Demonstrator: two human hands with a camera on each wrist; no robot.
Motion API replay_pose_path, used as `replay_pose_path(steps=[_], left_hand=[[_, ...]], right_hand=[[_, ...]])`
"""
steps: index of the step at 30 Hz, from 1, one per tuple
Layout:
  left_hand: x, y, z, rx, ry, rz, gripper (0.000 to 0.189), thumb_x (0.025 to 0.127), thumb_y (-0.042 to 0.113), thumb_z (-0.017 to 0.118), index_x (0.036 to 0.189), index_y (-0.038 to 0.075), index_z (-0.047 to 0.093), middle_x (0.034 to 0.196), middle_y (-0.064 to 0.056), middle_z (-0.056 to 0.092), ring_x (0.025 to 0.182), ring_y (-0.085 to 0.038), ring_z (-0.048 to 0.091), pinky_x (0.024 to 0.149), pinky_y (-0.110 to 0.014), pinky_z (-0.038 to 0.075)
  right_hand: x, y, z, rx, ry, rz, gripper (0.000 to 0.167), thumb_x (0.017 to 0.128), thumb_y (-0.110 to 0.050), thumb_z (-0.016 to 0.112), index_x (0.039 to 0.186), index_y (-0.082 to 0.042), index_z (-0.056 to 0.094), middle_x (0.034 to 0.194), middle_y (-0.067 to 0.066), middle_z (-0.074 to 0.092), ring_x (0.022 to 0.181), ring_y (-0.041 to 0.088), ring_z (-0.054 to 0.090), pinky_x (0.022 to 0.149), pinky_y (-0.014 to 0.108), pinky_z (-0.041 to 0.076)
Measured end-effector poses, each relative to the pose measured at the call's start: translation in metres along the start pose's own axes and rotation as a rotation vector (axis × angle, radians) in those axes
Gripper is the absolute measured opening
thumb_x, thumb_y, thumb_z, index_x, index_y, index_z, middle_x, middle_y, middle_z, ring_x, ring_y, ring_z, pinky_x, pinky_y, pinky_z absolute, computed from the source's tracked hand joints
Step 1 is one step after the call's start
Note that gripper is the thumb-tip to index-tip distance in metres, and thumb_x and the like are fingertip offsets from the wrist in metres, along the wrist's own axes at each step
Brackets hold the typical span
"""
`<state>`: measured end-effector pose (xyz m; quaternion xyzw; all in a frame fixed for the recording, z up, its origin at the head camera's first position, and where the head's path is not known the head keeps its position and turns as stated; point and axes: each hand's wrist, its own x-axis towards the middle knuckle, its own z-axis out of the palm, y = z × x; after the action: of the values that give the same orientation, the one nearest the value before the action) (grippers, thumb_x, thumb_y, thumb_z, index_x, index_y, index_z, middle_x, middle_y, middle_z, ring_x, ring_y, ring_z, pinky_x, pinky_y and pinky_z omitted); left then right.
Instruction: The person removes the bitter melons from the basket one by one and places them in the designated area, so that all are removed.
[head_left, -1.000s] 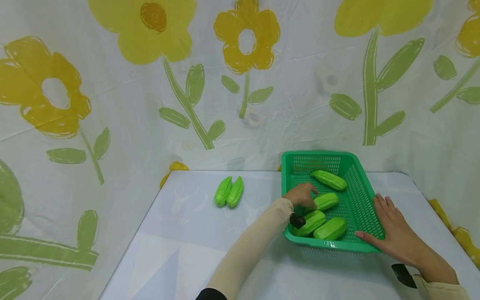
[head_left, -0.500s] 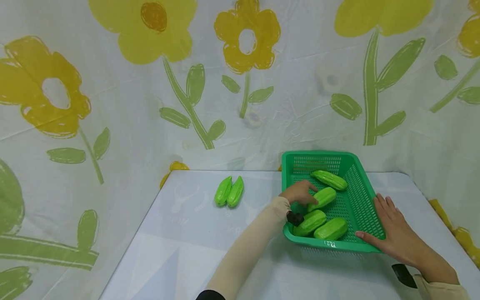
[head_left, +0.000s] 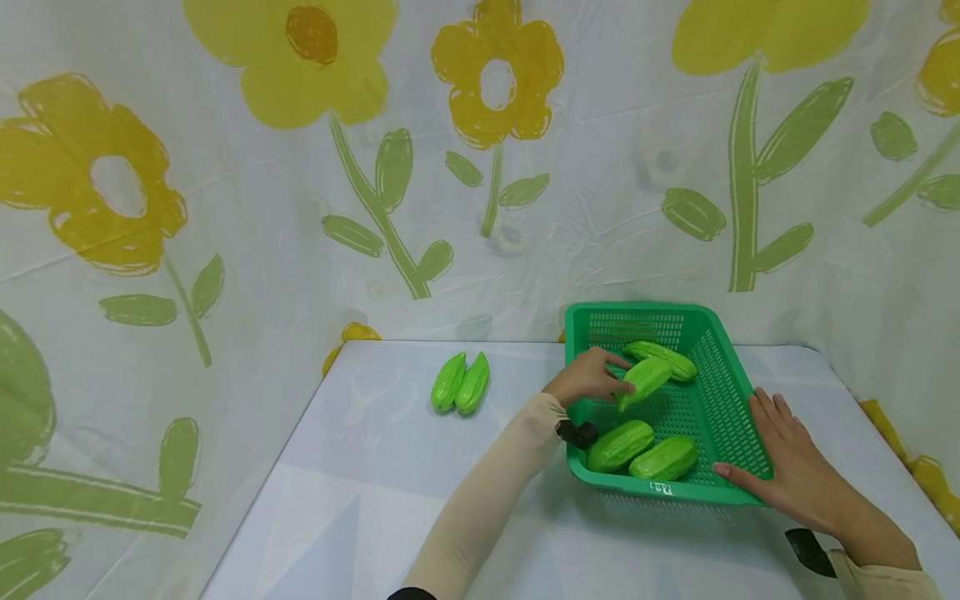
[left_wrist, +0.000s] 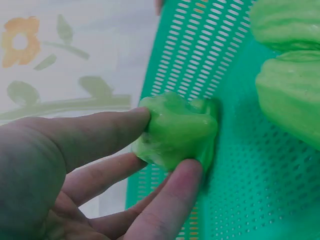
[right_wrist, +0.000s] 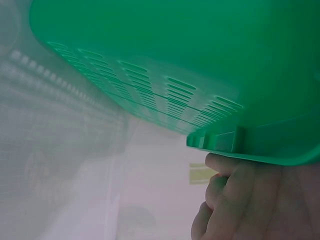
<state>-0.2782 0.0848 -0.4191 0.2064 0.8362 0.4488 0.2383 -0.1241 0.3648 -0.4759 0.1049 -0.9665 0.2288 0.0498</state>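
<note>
My left hand (head_left: 588,377) pinches a light-green ridged gourd (head_left: 645,382) between thumb and fingers, inside the green plastic basket (head_left: 675,490). In the left wrist view the blunt end of this gourd (left_wrist: 177,132) faces the camera, with the fingertips around it. Another gourd (head_left: 678,364) lies just behind it, partly covered. Two more, a left one (head_left: 619,446) and a right one (head_left: 664,458), lie at the basket's near end. My right hand (head_left: 798,471) rests against the basket's right rim, fingers straight; in the right wrist view it sits below that rim (right_wrist: 280,161).
Two slimmer green gourds, one (head_left: 448,383) beside the other (head_left: 472,383), lie on the white table (head_left: 390,475) left of the basket. A flower-printed curtain (head_left: 592,208) hangs behind the table and along its sides.
My left hand has taken hold of the middle gourd and raised it, moving it slightly away from the two near gourds toward the far one. The right hand stays on the rim.
</note>
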Motion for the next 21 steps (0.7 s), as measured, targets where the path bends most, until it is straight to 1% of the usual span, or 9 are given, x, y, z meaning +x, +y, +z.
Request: replay_pose_path(steps=[1,2,4,6,9,11,13,17,21], left_hand=[[-0.002,-0.001,-0.002,-0.040,0.001,0.009,0.046,0.095,0.016,0.077,0.139,0.008,0.066,0.117,-0.014,0.077,0.095,-0.033,0.077,0.089,-0.045,0.063],[-0.003,-0.001,-0.004,-0.072,0.003,0.012,0.046,0.095,0.016,0.077,0.138,0.008,0.066,0.116,-0.014,0.077,0.095,-0.032,0.077,0.089,-0.045,0.063],[-0.006,-0.002,-0.008,-0.122,0.012,0.025,0.045,0.094,0.016,0.077,0.137,0.007,0.067,0.119,-0.014,0.076,0.093,-0.028,0.077,0.090,-0.045,0.063],[-0.009,-0.003,-0.012,-0.150,0.025,0.043,0.044,0.094,0.018,0.078,0.136,0.008,0.068,0.120,-0.013,0.076,0.091,-0.023,0.077,0.087,-0.040,0.064],[-0.013,-0.006,-0.017,-0.197,0.043,0.059,0.043,0.094,0.020,0.078,0.135,0.009,0.069,0.118,-0.013,0.077,0.089,-0.018,0.077,0.083,-0.032,0.064],[-0.015,-0.007,-0.020,-0.233,0.056,0.063,0.042,0.094,0.021,0.078,0.134,0.009,0.070,0.115,-0.012,0.078,0.088,-0.017,0.077,0.080,-0.028,0.064],[-0.018,-0.008,-0.022,-0.271,0.065,0.066,0.043,0.094,0.021,0.078,0.134,0.009,0.070,0.114,-0.013,0.078,0.088,-0.019,0.077,0.079,-0.028,0.064],[-0.024,-0.010,-0.028,-0.326,0.090,0.078,0.044,0.094,0.019,0.078,0.135,0.008,0.068,0.120,-0.016,0.076,0.092,-0.021,0.078,0.081,-0.030,0.065],[-0.029,-0.012,-0.032,-0.348,0.119,0.090,0.043,0.094,0.020,0.078,0.134,0.008,0.069,0.121,-0.015,0.075,0.092,-0.021,0.078,0.082,-0.031,0.065]], right_hand=[[0.000,0.000,0.000,0.001,-0.001,0.002,0.112,0.095,-0.045,0.067,0.162,0.007,-0.005,0.169,0.033,-0.009,0.158,0.042,-0.024,0.123,0.054,-0.027],[0.000,0.000,0.000,0.003,-0.003,0.003,0.112,0.095,-0.045,0.067,0.162,0.007,-0.005,0.169,0.034,-0.008,0.158,0.042,-0.024,0.124,0.056,-0.026],[0.000,0.000,0.000,0.004,-0.007,0.006,0.112,0.095,-0.046,0.067,0.162,0.007,-0.006,0.169,0.034,-0.008,0.158,0.042,-0.024,0.124,0.059,-0.024],[0.000,0.000,0.000,0.003,-0.010,0.010,0.112,0.095,-0.046,0.067,0.162,0.007,-0.006,0.169,0.035,-0.007,0.158,0.042,-0.024,0.124,0.059,-0.024],[0.000,0.000,0.000,-0.001,-0.010,0.013,0.113,0.095,-0.047,0.067,0.162,0.007,-0.006,0.169,0.036,-0.006,0.158,0.043,-0.024,0.124,0.059,-0.024],[0.000,0.000,0.000,-0.001,-0.010,0.013,0.113,0.095,-0.047,0.067,0.162,0.007,-0.006,0.169,0.036,-0.006,0.158,0.043,-0.023,0.124,0.060,-0.023],[0.000,0.000,0.000,-0.001,-0.012,0.015,0.113,0.095,-0.047,0.067,0.162,0.007,-0.006,0.169,0.035,-0.007,0.158,0.043,-0.024,0.124,0.061,-0.023],[0.001,-0.001,-0.001,0.001,-0.021,0.020,0.113,0.095,-0.047,0.067,0.162,0.007,-0.007,0.169,0.035,-0.008,0.157,0.045,-0.023,0.124,0.063,-0.022],[0.001,-0.001,-0.002,0.001,-0.028,0.024,0.114,0.095,-0.048,0.067,0.162,0.007,-0.007,0.169,0.035,-0.010,0.157,0.045,-0.024,0.124,0.063,-0.021]])
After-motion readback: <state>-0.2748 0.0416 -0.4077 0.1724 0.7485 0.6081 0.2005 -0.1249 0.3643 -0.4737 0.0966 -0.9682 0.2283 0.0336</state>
